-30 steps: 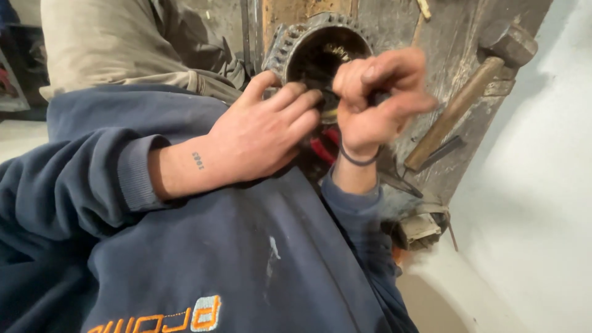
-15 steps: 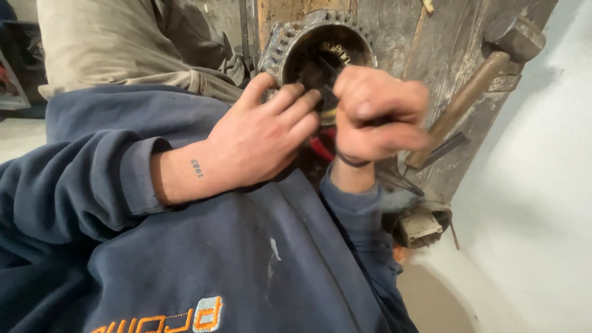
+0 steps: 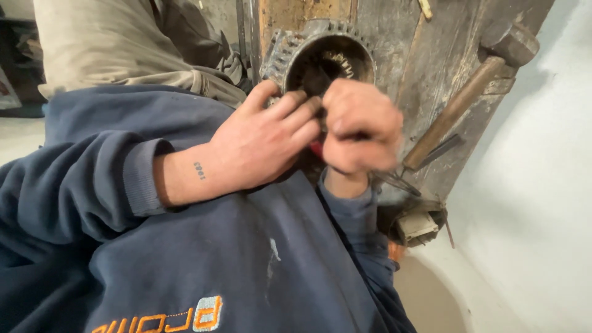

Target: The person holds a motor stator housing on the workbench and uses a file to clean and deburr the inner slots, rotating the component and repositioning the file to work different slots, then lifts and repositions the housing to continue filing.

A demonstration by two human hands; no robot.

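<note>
The toothed metal ring point(image 3: 290, 46), a dark gear-like housing with a hollow middle, sits just above both hands, propped against the worn wooden planks point(image 3: 394, 37) behind it. Inside its opening, a smaller toothed part point(image 3: 338, 60) catches a bit of light.

The left hand point(image 3: 265, 145) lies across the lap, fingers curled and pressed together, fingertips right at the lower rim of the ring; whether it actually grips anything underneath, I cannot tell, the fingers hide it. The right hand point(image 3: 361, 126) is bunched into a tight fist just beside the left, knuckles up and a little blurred, closed on something small that the fist covers. A sliver of red point(image 3: 316, 149) peeks out between the two hands, too hidden to name.

Off to the right of the right hand, a hammer point(image 3: 468, 92) with a wooden handle and heavy grey head leans upright against the planks. Just below its handle, near the right wrist, thin dark metal tools point(image 3: 401, 180) poke out. Further down beside the right forearm sits a small round container point(image 3: 419, 222) with a pale block in it.

The navy sweatshirt point(image 3: 203, 259), sleeve pushed up the left forearm, fills the foreground below both hands. Above the left hand, a beige-clad leg point(image 3: 111, 49).
</note>
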